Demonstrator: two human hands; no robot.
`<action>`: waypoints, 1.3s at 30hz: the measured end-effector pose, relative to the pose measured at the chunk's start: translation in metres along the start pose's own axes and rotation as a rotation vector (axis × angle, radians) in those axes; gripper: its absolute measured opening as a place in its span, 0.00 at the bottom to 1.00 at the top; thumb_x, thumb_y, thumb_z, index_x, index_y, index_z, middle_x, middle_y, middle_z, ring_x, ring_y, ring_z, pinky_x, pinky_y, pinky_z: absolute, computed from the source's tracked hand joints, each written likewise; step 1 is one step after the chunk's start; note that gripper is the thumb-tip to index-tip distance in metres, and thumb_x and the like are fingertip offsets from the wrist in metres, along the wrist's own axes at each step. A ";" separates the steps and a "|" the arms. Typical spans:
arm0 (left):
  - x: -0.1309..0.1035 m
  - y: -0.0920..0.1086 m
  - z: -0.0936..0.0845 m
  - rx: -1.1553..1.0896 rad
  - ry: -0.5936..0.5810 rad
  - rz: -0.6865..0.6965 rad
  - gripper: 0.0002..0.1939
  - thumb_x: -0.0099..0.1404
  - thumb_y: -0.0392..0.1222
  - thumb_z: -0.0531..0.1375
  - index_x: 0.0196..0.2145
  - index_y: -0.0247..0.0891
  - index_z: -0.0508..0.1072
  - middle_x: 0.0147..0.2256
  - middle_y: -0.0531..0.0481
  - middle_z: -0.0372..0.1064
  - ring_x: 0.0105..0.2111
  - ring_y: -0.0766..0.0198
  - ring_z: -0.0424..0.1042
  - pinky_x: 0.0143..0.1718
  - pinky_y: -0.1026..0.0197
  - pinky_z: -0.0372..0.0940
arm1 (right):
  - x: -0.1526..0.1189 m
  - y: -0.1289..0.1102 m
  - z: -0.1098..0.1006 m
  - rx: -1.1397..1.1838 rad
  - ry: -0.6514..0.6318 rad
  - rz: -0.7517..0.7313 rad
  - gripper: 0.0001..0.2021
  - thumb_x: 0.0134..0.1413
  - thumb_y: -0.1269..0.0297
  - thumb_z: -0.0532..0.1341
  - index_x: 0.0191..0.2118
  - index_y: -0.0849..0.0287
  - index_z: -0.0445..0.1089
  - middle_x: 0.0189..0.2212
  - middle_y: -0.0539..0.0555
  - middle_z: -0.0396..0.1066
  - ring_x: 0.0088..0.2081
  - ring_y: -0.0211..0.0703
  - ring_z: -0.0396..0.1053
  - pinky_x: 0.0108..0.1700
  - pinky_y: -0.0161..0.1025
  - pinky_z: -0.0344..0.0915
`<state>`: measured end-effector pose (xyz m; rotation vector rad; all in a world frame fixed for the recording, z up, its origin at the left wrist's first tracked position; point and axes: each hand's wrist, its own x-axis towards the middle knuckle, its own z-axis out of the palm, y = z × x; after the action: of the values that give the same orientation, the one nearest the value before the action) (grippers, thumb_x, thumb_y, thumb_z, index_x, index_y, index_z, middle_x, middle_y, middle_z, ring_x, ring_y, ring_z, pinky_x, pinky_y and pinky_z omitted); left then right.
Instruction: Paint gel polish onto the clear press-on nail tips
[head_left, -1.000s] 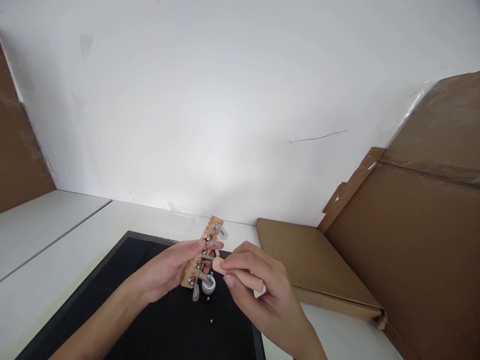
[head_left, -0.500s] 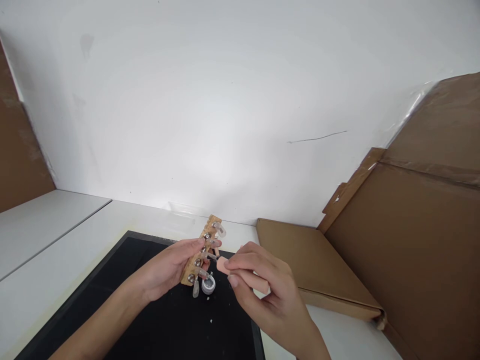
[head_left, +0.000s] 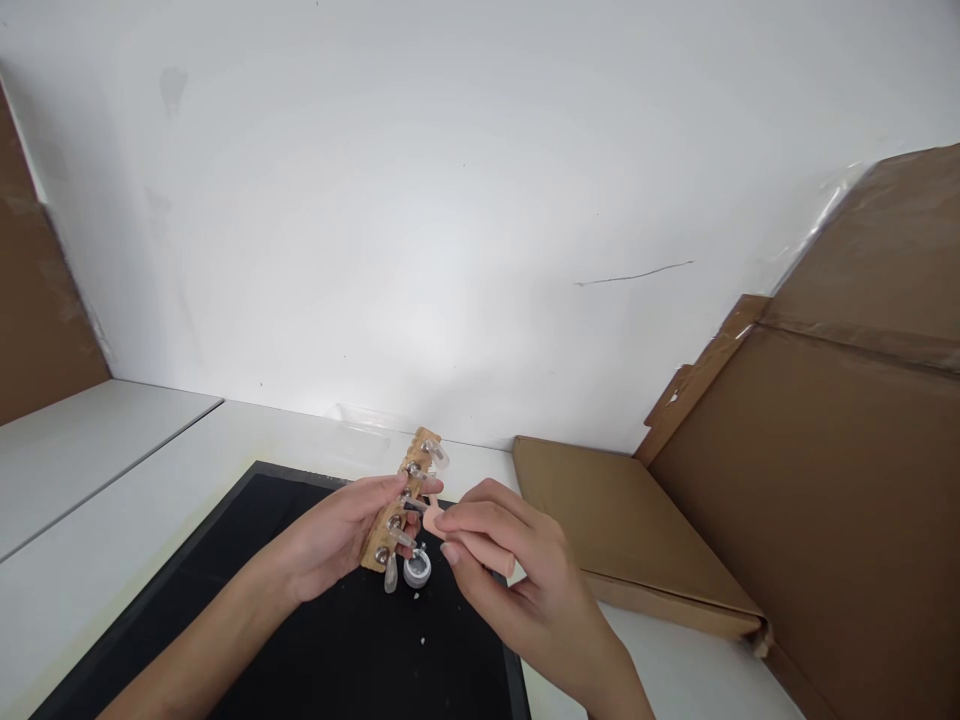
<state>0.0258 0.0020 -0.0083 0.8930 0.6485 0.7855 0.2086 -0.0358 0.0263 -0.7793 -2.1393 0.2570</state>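
Note:
My left hand [head_left: 341,530] is closed around a tan wooden-looking nail tip stand [head_left: 373,552], held tilted above the black mat. Metal studs run along the stand, and several clear false nails [head_left: 391,574] stick out from it. Between the thumb and fingers of my right hand [head_left: 525,580] is a nail polish brush with a peach-pink handle [head_left: 491,552]. Its bristle end meets a false nail near the middle of the stand; the exact contact is too small to make out. Below the stand, a small open jar [head_left: 417,568] with a whitish rim sits on the mat.
Beneath my hands lies a black mat [head_left: 330,660] with a few pale crumbs on it, on a white table [head_left: 97,540]. To the right are a flat cardboard box [head_left: 630,520] and a tall cardboard panel [head_left: 840,480]. A white wall [head_left: 450,200] rises behind.
My right hand and the brush have shifted left, bringing the brush tip further in along the middle false nail toward the stand. My left hand and the stand have barely moved.

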 end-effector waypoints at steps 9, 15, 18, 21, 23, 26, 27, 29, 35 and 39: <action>0.003 -0.002 -0.006 -0.040 -0.015 -0.017 0.21 0.61 0.53 0.57 0.46 0.35 0.74 0.30 0.49 0.66 0.29 0.66 0.66 0.35 0.62 0.60 | 0.002 0.000 -0.003 -0.020 0.041 -0.026 0.10 0.54 0.78 0.55 0.37 0.56 0.68 0.24 0.48 0.64 0.26 0.36 0.65 0.27 0.33 0.60; 0.003 -0.002 -0.006 -0.052 -0.018 -0.022 0.22 0.61 0.52 0.58 0.46 0.34 0.74 0.28 0.50 0.64 0.28 0.66 0.64 0.34 0.62 0.60 | 0.001 0.001 -0.003 -0.040 0.030 0.004 0.09 0.54 0.79 0.54 0.35 0.57 0.66 0.22 0.48 0.64 0.25 0.36 0.63 0.25 0.33 0.58; 0.004 -0.002 -0.006 -0.057 0.005 -0.027 0.21 0.60 0.52 0.59 0.44 0.33 0.75 0.28 0.50 0.64 0.28 0.67 0.64 0.34 0.63 0.60 | 0.001 0.000 -0.004 -0.019 0.052 -0.008 0.10 0.53 0.80 0.54 0.35 0.57 0.66 0.24 0.49 0.64 0.25 0.36 0.62 0.26 0.33 0.59; 0.005 -0.002 -0.007 -0.054 0.009 -0.027 0.21 0.61 0.52 0.58 0.45 0.34 0.74 0.31 0.48 0.67 0.30 0.66 0.65 0.34 0.63 0.61 | 0.002 -0.002 -0.003 0.029 0.049 -0.057 0.11 0.53 0.79 0.55 0.37 0.56 0.66 0.25 0.48 0.64 0.27 0.36 0.63 0.28 0.33 0.59; 0.006 -0.003 -0.006 -0.049 0.004 -0.034 0.21 0.62 0.52 0.57 0.46 0.34 0.74 0.33 0.47 0.68 0.30 0.66 0.66 0.35 0.62 0.61 | 0.002 -0.003 -0.002 0.039 0.026 -0.053 0.11 0.53 0.79 0.55 0.38 0.55 0.66 0.26 0.48 0.64 0.27 0.36 0.63 0.29 0.34 0.59; 0.005 -0.003 -0.004 -0.049 0.001 -0.049 0.20 0.62 0.52 0.57 0.45 0.35 0.74 0.31 0.48 0.69 0.27 0.66 0.67 0.30 0.63 0.60 | 0.001 -0.002 -0.001 0.035 -0.020 -0.009 0.12 0.53 0.79 0.55 0.39 0.55 0.67 0.29 0.49 0.65 0.30 0.37 0.65 0.31 0.35 0.60; 0.005 -0.003 -0.003 -0.051 0.003 -0.049 0.20 0.62 0.52 0.57 0.44 0.35 0.74 0.30 0.49 0.69 0.26 0.66 0.67 0.29 0.64 0.60 | 0.001 -0.001 0.000 0.032 -0.034 0.003 0.12 0.54 0.78 0.55 0.39 0.55 0.67 0.29 0.50 0.65 0.31 0.37 0.66 0.31 0.35 0.61; 0.004 -0.002 -0.002 -0.051 0.004 -0.046 0.19 0.62 0.52 0.57 0.43 0.35 0.75 0.29 0.49 0.69 0.26 0.67 0.68 0.29 0.64 0.60 | 0.000 -0.001 0.000 0.019 -0.045 0.017 0.11 0.54 0.78 0.55 0.40 0.55 0.67 0.30 0.50 0.66 0.31 0.37 0.66 0.31 0.35 0.61; 0.004 -0.002 -0.003 -0.065 -0.002 -0.048 0.20 0.62 0.51 0.57 0.44 0.34 0.74 0.32 0.48 0.69 0.29 0.66 0.68 0.35 0.62 0.61 | -0.001 -0.001 0.000 -0.031 -0.025 0.009 0.11 0.54 0.78 0.55 0.38 0.56 0.68 0.29 0.49 0.64 0.27 0.35 0.65 0.29 0.34 0.60; 0.004 -0.003 -0.005 -0.082 -0.014 -0.047 0.21 0.61 0.52 0.58 0.45 0.34 0.74 0.30 0.49 0.68 0.28 0.66 0.66 0.34 0.62 0.61 | 0.001 0.000 -0.002 -0.031 0.009 -0.019 0.11 0.54 0.78 0.55 0.38 0.56 0.68 0.27 0.49 0.64 0.27 0.35 0.64 0.28 0.33 0.60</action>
<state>0.0250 0.0068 -0.0138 0.8048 0.6188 0.7584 0.2097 -0.0357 0.0282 -0.7765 -2.1455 0.2108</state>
